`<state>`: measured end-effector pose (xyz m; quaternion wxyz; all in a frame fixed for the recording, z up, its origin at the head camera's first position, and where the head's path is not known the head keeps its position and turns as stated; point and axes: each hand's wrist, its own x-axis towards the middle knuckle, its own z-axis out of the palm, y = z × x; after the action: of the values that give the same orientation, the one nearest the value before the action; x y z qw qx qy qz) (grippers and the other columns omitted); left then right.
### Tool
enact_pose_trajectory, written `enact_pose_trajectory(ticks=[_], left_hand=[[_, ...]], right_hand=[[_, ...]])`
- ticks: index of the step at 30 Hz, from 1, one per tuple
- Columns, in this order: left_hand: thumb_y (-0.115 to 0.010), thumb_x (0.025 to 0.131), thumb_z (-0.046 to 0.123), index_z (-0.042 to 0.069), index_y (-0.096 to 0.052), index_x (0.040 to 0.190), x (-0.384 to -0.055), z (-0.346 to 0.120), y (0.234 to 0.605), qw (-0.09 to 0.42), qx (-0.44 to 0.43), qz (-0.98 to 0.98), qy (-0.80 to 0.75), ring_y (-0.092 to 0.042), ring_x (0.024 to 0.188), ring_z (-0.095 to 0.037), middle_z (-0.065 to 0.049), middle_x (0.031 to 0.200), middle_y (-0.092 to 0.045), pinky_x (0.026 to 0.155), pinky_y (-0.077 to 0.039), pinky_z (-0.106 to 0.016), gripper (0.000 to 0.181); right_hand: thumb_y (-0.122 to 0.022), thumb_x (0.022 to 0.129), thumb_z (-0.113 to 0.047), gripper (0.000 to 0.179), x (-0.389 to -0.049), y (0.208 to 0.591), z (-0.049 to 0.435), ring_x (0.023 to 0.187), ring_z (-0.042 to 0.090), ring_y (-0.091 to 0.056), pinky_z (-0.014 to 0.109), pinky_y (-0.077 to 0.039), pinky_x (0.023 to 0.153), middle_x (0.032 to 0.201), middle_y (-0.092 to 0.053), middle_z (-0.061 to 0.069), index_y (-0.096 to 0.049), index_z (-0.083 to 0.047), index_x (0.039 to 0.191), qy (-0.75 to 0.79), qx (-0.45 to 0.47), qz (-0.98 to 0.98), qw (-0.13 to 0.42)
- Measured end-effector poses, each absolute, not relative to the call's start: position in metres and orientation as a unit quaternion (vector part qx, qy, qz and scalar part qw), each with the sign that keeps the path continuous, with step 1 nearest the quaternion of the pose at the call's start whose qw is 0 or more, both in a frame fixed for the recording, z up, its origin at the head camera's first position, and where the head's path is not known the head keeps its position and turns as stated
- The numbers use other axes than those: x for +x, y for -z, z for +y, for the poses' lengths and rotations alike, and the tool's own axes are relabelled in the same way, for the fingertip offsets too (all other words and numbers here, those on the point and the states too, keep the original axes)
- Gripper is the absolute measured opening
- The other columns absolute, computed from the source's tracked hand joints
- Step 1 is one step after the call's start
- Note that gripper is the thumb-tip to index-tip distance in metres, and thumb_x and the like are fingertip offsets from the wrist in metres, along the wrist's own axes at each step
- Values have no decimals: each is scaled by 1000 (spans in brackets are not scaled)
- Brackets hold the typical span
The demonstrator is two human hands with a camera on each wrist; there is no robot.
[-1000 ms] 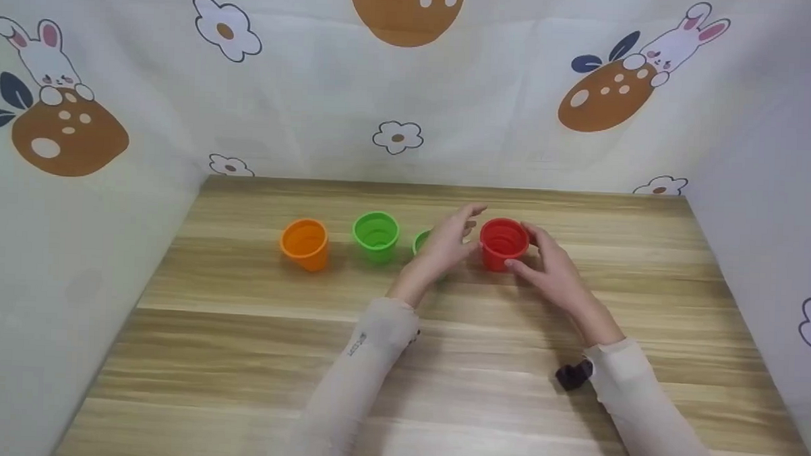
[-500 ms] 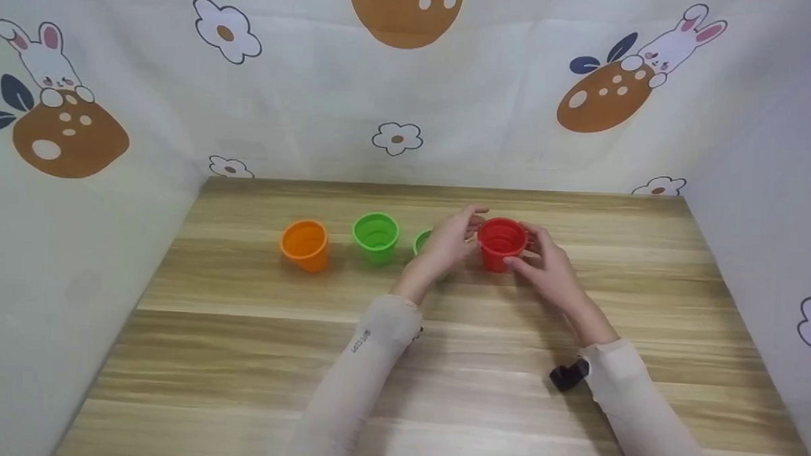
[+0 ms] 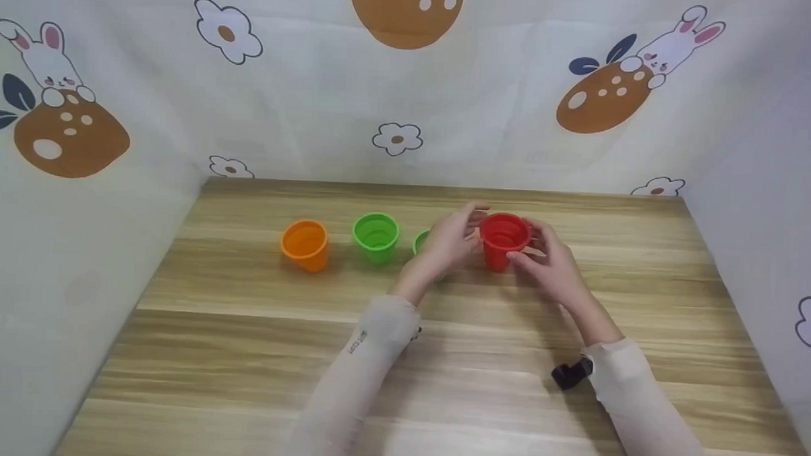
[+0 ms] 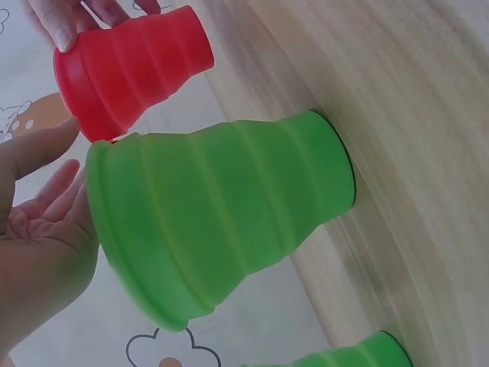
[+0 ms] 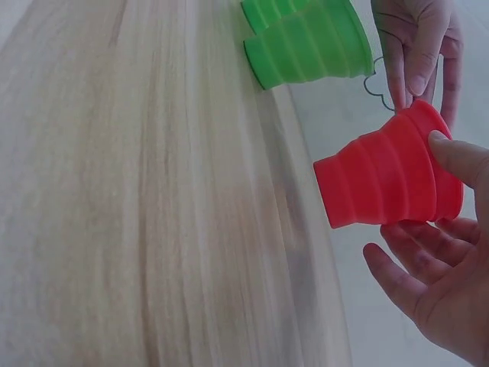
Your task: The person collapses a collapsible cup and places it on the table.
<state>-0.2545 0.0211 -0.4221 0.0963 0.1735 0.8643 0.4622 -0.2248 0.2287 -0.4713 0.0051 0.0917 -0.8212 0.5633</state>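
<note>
A red ribbed cup (image 3: 504,241) stands mouth up at the right end of a row of cups. My right hand (image 3: 558,267) grips it at the rim, thumb on the near side and fingers curled behind. From the other side, my left hand (image 3: 449,239) reaches over a green cup (image 4: 221,214), its thumb tip right at the red rim and its fingers fairly straight. The base of the red cup shows close over the table edge in the right wrist view (image 5: 325,195). Most of that green cup is hidden under my left hand in the head view.
To the left stand another green cup (image 3: 376,237) and an orange cup (image 3: 305,245). All are on a wood-grain table (image 3: 481,392), backed by a printed cloth (image 3: 316,83) with flowers and rabbits. A black wrist device (image 3: 571,374) hangs at my right sleeve.
The red cup shifts slightly left, then its rim rises a little, with my right hand holding it. My left thumb has come up to its rim. The other cups stay put.
</note>
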Motion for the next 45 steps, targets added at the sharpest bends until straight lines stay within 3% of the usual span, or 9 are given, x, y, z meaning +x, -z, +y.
enact_pose_trajectory(ticks=[9, 16, 23, 30, 45], left_hand=[[-64, 91, -4, 5, -49, 141, -251, 17, 422, 80, 177, 844, -499, -58, 130, -23, -12, 140, -60, 107, -50, -27, 53], [-66, 92, -2, 5, -52, 138, -250, 14, 424, 69, 187, 829, -522, -60, 128, -23, -12, 138, -62, 107, -50, -27, 49], [-68, 92, 2, 4, -54, 136, -246, 10, 427, 53, 201, 824, -527, -61, 127, -23, -12, 136, -63, 107, -50, -28, 47], [-68, 92, 3, 6, -56, 133, -242, 7, 429, 37, 203, 824, -528, -62, 126, -22, -11, 135, -64, 106, -51, -26, 43], [-70, 91, 10, 8, -58, 134, -234, 1, 433, 26, 192, 814, -547, -62, 126, -18, -8, 134, -65, 104, -51, -24, 44]], right_hand=[[-73, 90, -10, 68, -223, 465, 228, 132, 36, -53, 49, -48, 108, 145, -51, 23, -37, 3, 147, -572, 97, -814, 8], [-72, 91, -11, 67, -221, 462, 228, 132, 37, -54, 30, -53, 103, 145, -51, 23, -38, 2, 147, -571, 99, -815, 8], [-71, 91, -10, 65, -218, 459, 227, 132, 38, -54, 46, -48, 109, 145, -52, 23, -39, 2, 146, -579, 101, -809, 6], [-71, 91, -11, 64, -216, 457, 226, 129, 37, -55, 11, -50, 95, 143, -53, 23, -40, 2, 146, -581, 109, -806, 5], [-71, 91, -8, 63, -211, 456, 222, 128, 37, -55, 13, -51, 94, 143, -54, 22, -40, 2, 145, -594, 116, -796, -6]])
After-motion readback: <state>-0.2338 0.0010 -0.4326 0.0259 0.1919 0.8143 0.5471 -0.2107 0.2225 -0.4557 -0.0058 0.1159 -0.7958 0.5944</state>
